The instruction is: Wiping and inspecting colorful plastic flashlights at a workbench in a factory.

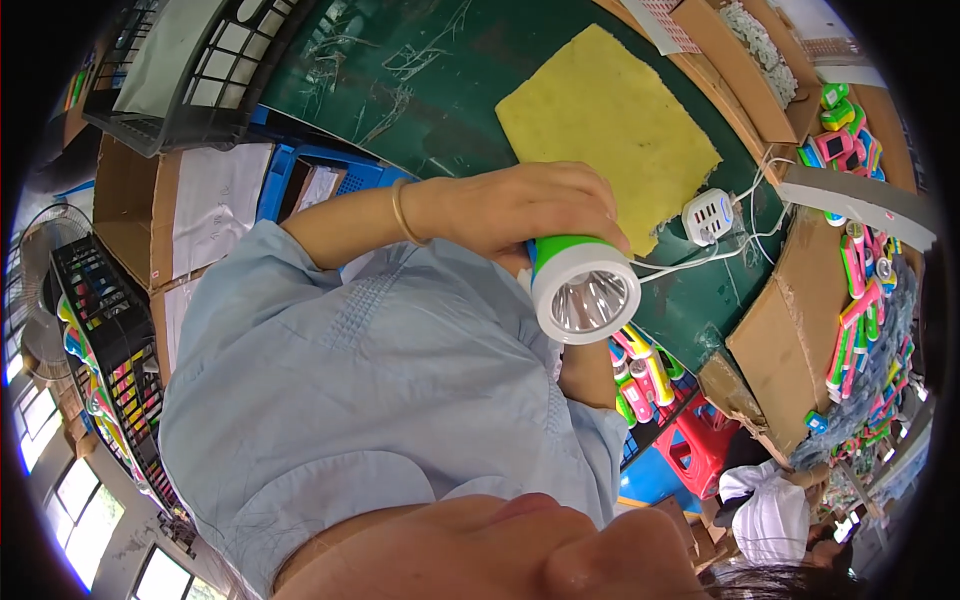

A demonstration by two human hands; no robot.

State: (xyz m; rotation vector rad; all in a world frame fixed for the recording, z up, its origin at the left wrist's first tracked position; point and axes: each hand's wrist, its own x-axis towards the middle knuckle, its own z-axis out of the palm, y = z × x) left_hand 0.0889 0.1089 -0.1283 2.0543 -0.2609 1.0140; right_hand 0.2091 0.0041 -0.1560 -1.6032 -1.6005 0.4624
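My left hand (535, 205), with a gold-coloured bangle at the wrist, is closed over the top of a flashlight (585, 295). The flashlight has a wide white rim, a shiny reflector and a green and blue body. My right forearm (588, 378) rises behind the flashlight, and my right hand is hidden there, so its fingers cannot be made out. Beyond the left hand a yellow sheet (610, 120) lies on the green tabletop (440, 110). Beside it sits a white multi-port charger (708, 217); its white cables pass behind the flashlight's rim.
A black crate (215, 80) stands at the upper left, near a blue basket (345, 178). An open cardboard box (755, 75) sits at the upper right. Several colourful flashlights (645, 380) lie beside my right arm, near a red stool (695, 445). Another person (770, 515) is at the lower right.
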